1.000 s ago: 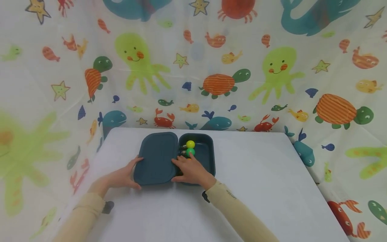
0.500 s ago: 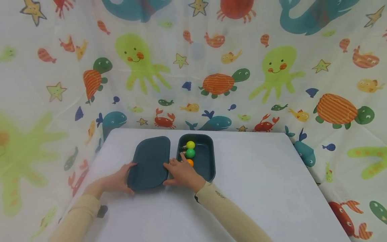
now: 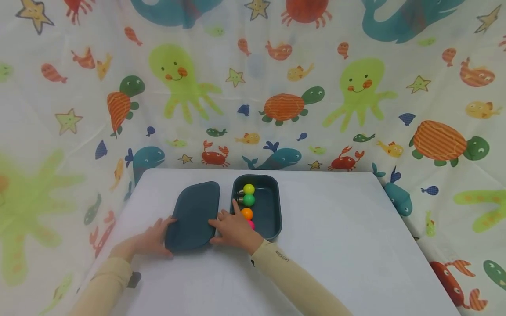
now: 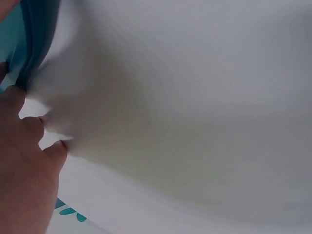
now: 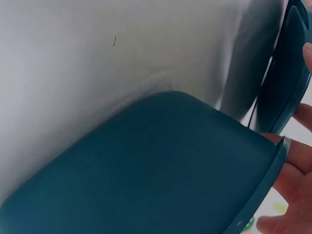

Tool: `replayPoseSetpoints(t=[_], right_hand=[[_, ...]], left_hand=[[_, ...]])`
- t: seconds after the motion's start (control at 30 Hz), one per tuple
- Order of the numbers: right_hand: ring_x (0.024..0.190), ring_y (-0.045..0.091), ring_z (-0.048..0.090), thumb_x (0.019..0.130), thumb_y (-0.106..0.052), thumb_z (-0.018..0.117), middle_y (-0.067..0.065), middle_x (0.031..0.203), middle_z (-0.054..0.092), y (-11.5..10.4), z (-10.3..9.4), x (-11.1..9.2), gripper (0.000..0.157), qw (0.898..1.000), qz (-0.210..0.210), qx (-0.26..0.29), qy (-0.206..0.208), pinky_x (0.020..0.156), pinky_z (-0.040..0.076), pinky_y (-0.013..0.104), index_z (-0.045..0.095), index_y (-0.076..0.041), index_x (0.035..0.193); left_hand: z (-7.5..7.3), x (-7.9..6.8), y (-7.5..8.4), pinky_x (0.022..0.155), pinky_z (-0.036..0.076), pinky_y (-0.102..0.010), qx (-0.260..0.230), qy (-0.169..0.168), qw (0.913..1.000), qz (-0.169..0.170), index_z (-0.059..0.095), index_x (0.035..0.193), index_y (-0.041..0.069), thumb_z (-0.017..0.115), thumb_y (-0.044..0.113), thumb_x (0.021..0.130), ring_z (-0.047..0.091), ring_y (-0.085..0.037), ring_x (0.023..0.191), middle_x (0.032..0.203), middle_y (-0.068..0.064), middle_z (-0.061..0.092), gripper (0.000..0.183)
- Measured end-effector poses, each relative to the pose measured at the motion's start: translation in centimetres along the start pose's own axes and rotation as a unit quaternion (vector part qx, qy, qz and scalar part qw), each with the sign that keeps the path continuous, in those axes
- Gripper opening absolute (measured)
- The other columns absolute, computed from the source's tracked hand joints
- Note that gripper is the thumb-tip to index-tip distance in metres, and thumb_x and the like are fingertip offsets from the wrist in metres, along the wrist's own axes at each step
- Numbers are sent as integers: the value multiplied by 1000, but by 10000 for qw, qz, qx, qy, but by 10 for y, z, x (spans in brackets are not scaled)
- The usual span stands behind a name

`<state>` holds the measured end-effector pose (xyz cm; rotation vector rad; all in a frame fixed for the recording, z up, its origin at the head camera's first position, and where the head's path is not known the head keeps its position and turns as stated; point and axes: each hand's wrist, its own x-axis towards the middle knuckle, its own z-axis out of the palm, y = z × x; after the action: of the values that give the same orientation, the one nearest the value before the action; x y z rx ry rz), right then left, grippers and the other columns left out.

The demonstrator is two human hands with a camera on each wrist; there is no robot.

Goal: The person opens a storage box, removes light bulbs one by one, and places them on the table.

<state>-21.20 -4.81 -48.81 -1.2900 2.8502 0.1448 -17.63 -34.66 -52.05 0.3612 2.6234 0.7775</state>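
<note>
Just left of the box [image 3: 266, 210], a narrow gap away, your lid [image 3: 193, 215] sits at the tabletop [image 3: 336, 241]; whether it rests fully there you can't tell. Its long axis runs away from you, roughly beside the box's own, the far end leaning slightly boxward. Your left hand [image 3: 152, 239] is spread on the lid edge farther from the box; your right hand [image 3: 233, 230], also spread, touches the edge nearer it. Inside the box, the yellow bulb [image 3: 249, 189] and green bulb [image 3: 248, 200] point their bases lidward.
</note>
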Motion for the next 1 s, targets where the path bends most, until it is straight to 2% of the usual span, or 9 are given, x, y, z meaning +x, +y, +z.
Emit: replayPoseSetpoints(t=[0.3,0.77,1.0], right_hand=[[123,16,53,87,-63,60,-5,128,63,-4,-1,1,59,9999,95,-143,-11,115,16,60,57,-32,137],[121,16,55,87,-62,61,-6,126,64,-6,2,0,58,9997,92,-190,-77,116,17,59,57,-31,136],[129,14,50,88,-60,60,-9,134,60,-6,3,1,55,9996,104,-202,-142,116,16,57,57,-31,135]], left_hand=[[2,1,-1,105,4,-76,86,-1,10000,11,23,145,0,91,32,64,5,-65,134,150,-43,12,111],[7,1,-3,103,4,-77,72,47,9999,56,24,145,0,91,31,64,5,-65,134,150,-42,14,109],[9,0,1,104,4,-77,117,110,9998,100,26,143,-2,90,27,66,5,-63,135,150,-40,15,104]])
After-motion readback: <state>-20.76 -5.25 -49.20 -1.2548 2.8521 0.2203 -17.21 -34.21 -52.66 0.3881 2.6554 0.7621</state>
